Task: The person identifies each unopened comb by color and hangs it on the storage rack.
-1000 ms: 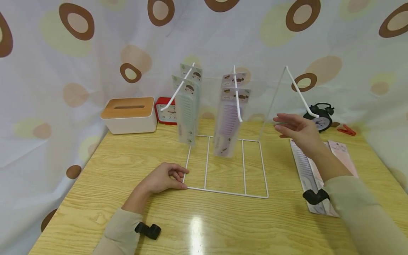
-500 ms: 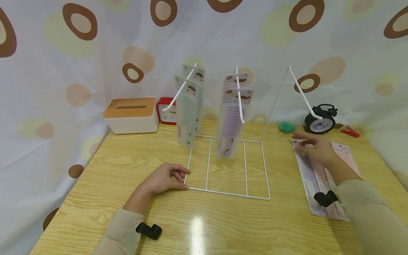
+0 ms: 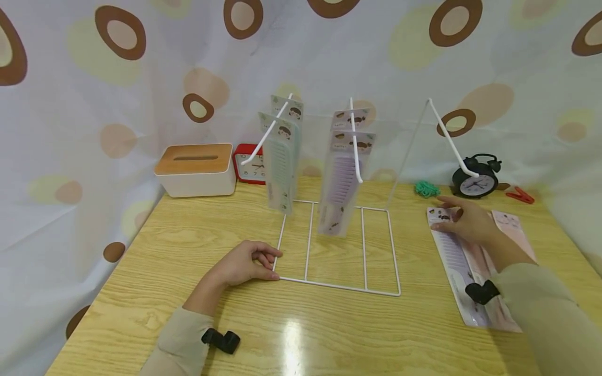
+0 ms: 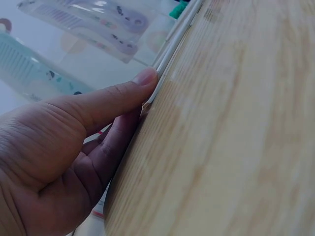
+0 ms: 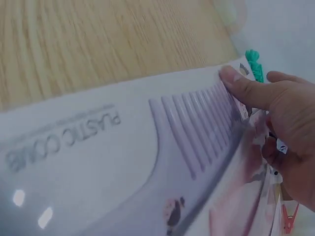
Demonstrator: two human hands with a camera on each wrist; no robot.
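My left hand pinches the near left corner of a white wire display rack, thumb on top of the base wire in the left wrist view. Packaged mint-green combs hang from the rack's left hook, and packaged purple combs from its middle one. The right hook carries nothing. At the right, my right hand grips the upper end of a packaged purple comb, its thumb on the package's long edge. Pink comb packages lie beside and partly under it; the forearm hides part of them.
Behind the rack stand a wood-lidded tissue box and a red clock. A green cord bundle, a black alarm clock and a red clip sit at the back right, near the overhanging right hook.
My right hand has come down from beside the right hook onto the purple comb package and taken hold of it. The package has shifted slightly left. My left hand stays on the rack corner.
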